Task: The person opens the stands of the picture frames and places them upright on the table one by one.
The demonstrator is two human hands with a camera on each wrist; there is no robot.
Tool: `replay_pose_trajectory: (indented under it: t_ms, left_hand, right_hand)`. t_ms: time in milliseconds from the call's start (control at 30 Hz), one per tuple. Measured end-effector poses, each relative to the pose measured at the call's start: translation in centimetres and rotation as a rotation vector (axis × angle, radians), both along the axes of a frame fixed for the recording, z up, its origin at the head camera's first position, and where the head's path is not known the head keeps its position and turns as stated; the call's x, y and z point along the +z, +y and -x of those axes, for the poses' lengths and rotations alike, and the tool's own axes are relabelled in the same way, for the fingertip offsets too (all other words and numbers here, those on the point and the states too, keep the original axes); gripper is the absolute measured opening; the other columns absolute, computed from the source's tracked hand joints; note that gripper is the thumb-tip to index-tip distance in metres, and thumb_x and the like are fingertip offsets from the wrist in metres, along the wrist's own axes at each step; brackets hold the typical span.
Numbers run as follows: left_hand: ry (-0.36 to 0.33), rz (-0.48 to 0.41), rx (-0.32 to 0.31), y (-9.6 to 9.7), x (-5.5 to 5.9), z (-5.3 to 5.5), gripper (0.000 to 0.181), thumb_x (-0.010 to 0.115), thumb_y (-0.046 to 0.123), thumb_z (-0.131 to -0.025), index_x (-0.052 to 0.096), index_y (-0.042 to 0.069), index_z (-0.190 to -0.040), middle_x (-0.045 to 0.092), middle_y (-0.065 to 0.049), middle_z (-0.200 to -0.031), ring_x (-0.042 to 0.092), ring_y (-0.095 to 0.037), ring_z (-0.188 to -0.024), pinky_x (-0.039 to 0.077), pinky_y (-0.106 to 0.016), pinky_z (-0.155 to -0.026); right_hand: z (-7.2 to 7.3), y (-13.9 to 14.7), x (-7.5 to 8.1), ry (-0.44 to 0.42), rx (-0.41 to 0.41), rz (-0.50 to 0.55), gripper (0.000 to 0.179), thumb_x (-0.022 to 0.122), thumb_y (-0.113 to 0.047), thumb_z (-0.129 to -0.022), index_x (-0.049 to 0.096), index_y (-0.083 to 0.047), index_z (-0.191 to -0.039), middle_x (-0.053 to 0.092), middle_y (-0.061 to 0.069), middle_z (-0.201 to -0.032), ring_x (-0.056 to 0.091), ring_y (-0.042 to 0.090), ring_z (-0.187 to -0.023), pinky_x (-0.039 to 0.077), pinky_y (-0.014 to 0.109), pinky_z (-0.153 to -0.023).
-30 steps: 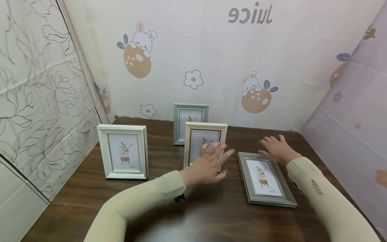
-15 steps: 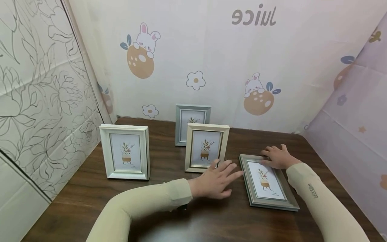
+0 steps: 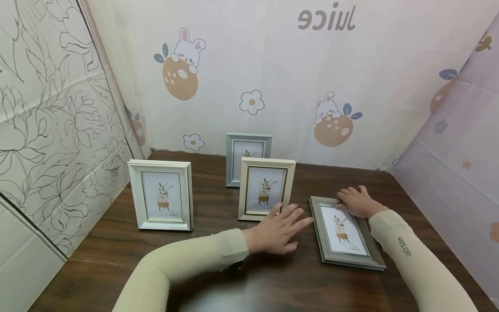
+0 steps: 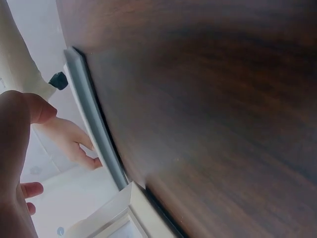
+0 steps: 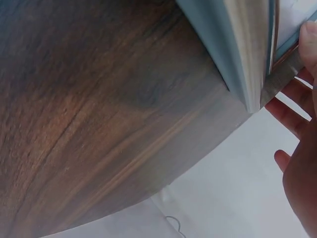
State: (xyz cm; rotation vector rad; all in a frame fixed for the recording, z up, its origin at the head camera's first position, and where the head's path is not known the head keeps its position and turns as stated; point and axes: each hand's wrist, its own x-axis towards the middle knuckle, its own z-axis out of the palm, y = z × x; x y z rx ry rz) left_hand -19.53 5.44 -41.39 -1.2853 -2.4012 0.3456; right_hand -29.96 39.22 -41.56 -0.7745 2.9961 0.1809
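A grey-green picture frame (image 3: 343, 232) lies face up at the right of the table. My right hand (image 3: 358, 202) grips its far edge; in the right wrist view the thumb (image 5: 308, 42) is on the front and the fingers are at the outer edge. My left hand (image 3: 276, 229) hovers or rests just left of that frame with its fingers spread, holding nothing; I cannot tell whether the fingertips touch the frame. Just behind the left hand stands a cream picture frame (image 3: 286, 190), whose lower right corner is partly covered by the fingers.
A white picture frame (image 3: 160, 223) stands upright at the left of the wooden table (image 3: 210, 277). Near the back wall stands a pale blue-green frame (image 3: 230, 162), partly hidden behind the cream one. Printed cloth walls (image 3: 288, 125) enclose the back and right sides.
My left hand has moved down and right, away from the cream frame toward the lying one. My right hand has come down onto the lying frame's far edge. Little changes in the last half second.
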Motion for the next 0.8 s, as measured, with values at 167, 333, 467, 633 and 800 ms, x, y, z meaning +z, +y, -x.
replay_pose_trajectory:
  t_ms: [167, 333, 467, 633, 800]
  left_hand:
    - [0.028, -0.067, -0.006, -0.3, 0.3, 0.5, 0.075, 0.05, 0.059, -0.094, 0.026, 0.025, -0.157, 0.035, -0.004, -0.149, 0.023, -0.023, -0.138, 0.023, -0.048, -0.106]
    - [0.027, -0.126, 0.014, -0.9, 1.4, 1.1, 0.074, 0.051, 0.058, -0.095, 0.027, 0.024, -0.156, 0.037, -0.005, -0.15, 0.025, -0.024, -0.139, 0.025, -0.05, -0.105]
    - [0.012, -0.138, 0.057, -1.3, 2.5, 1.5, 0.074, 0.047, 0.058, -0.096, 0.024, 0.023, -0.157, 0.037, -0.006, -0.151, 0.023, -0.025, -0.14, 0.024, -0.051, -0.108]
    - [0.039, -0.18, 0.097, -1.8, 3.7, 2.2, 0.075, 0.047, 0.059, -0.096, 0.023, 0.021, -0.157, 0.035, -0.006, -0.148, 0.019, -0.025, -0.138, 0.021, -0.05, -0.105]
    - [0.141, -0.26, 0.085, -2.5, 4.4, 3.0, 0.076, 0.052, 0.058, -0.094, 0.027, 0.019, -0.154, 0.035, -0.008, -0.144, 0.023, -0.028, -0.134, 0.023, -0.05, -0.1]
  right_hand:
    - [-0.3, 0.1, 0.8, 0.0, -0.056, 0.013, 0.036, 0.063, -0.029, -0.097, 0.06, 0.0, -0.119, 0.062, 0.019, -0.115, 0.052, 0.043, -0.111, 0.023, 0.07, -0.095]
    - [-1.2, -0.1, 2.7, -0.013, -0.083, 0.069, 0.027, 0.062, -0.025, -0.098, 0.058, -0.002, -0.111, 0.062, 0.014, -0.104, 0.055, 0.039, -0.103, 0.021, 0.07, -0.094]
    - [-1.8, -0.1, 3.8, -0.01, -0.084, 0.103, 0.018, 0.061, -0.022, -0.098, 0.054, -0.006, -0.102, 0.058, 0.004, -0.089, 0.057, 0.031, -0.09, 0.017, 0.071, -0.095]
    - [-2.5, -0.2, 4.7, -0.001, -0.093, 0.147, 0.015, 0.06, -0.018, -0.099, 0.051, -0.006, -0.102, 0.056, 0.0, -0.084, 0.056, 0.025, -0.082, 0.015, 0.07, -0.097]
    - [-3.6, -0.5, 5.7, 0.028, -0.087, 0.194, 0.016, 0.06, -0.015, -0.099, 0.048, -0.006, -0.104, 0.056, 0.003, -0.088, 0.054, 0.025, -0.084, 0.014, 0.069, -0.098]
